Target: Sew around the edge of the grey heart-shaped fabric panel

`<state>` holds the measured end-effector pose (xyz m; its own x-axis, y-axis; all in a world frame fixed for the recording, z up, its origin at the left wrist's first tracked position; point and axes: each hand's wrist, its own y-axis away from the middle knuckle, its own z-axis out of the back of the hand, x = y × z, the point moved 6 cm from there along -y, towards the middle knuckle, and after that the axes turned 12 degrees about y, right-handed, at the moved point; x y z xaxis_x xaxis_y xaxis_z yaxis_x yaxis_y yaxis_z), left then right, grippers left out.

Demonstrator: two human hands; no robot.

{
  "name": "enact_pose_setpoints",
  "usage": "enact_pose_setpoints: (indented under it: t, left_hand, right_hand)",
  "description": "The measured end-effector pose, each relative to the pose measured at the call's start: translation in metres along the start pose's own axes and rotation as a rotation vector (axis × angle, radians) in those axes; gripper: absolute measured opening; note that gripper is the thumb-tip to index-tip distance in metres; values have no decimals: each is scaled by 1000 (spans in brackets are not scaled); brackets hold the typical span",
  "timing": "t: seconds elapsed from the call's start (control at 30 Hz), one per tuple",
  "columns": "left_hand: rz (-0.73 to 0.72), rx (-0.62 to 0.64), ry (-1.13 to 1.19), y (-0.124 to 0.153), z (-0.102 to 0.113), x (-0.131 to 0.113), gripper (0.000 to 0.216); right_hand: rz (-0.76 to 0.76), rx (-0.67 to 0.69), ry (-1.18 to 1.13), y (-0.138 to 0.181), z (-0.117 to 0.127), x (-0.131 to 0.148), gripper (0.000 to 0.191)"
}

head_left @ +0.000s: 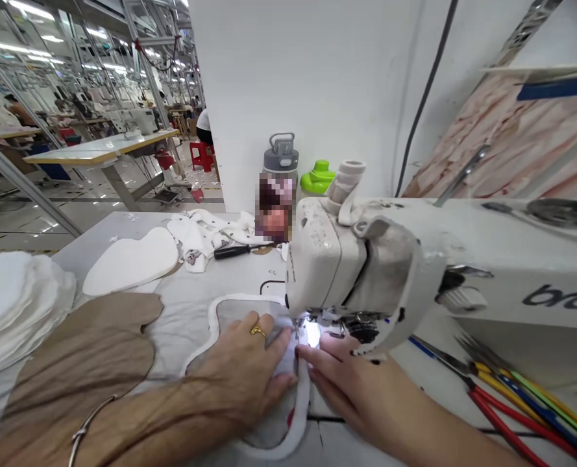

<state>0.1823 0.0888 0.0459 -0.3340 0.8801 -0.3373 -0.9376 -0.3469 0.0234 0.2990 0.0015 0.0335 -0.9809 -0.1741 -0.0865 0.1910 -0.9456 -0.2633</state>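
A grey fabric panel (270,423) with a white trimmed edge lies on the bed of a white sewing machine (317,259). My left hand (242,370) rests flat on this panel, its fingers spread and a gold ring on one of them. Just right of the needle area, my right hand (349,379) touches the white trim (302,408) with outstretched fingertips. The machine's lamp lights the spot between both hands. Parts of the panel are hidden under my left hand and the machine head.
White cut pieces (6,305) are stacked at left beside a brown piece (98,344). A black-handled tool (232,251) and fabric scraps (195,243) lie behind. Bottles stand by the wall, including a green-lidded one (319,176). Red-handled scissors (492,415) and pens lie at right.
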Motion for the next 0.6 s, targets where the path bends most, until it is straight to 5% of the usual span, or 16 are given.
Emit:
enact_pose_setpoints:
  t: [0.6]
  left_hand:
    - [-11, -77, 90, -3, -6, 8, 50]
  right_hand:
    - [-33, 9, -3, -1, 8, -2, 32]
